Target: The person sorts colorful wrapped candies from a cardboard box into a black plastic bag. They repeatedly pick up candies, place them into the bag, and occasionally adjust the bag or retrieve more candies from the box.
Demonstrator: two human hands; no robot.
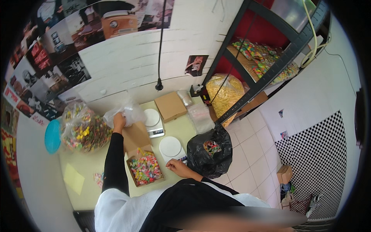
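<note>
My left hand reaches to the back of the table and touches a clear plastic bag; its fingers are partly hidden, so its grip is unclear. My right hand hovers at the front edge of a white digital kitchen scale, fingers loosely curled, with nothing visible in them. Between my arms lies an open cardboard box filled with wrapped candies. A second white kitchen scale stands behind. To the right, a black plastic bag shows wrapped candies through its opening.
A large clear bag of colourful candies and a blue plastic basket stand at left. A closed cardboard box and flat clear bags lie at the back right. Beyond are a bag of yellow pieces and a metal shelf.
</note>
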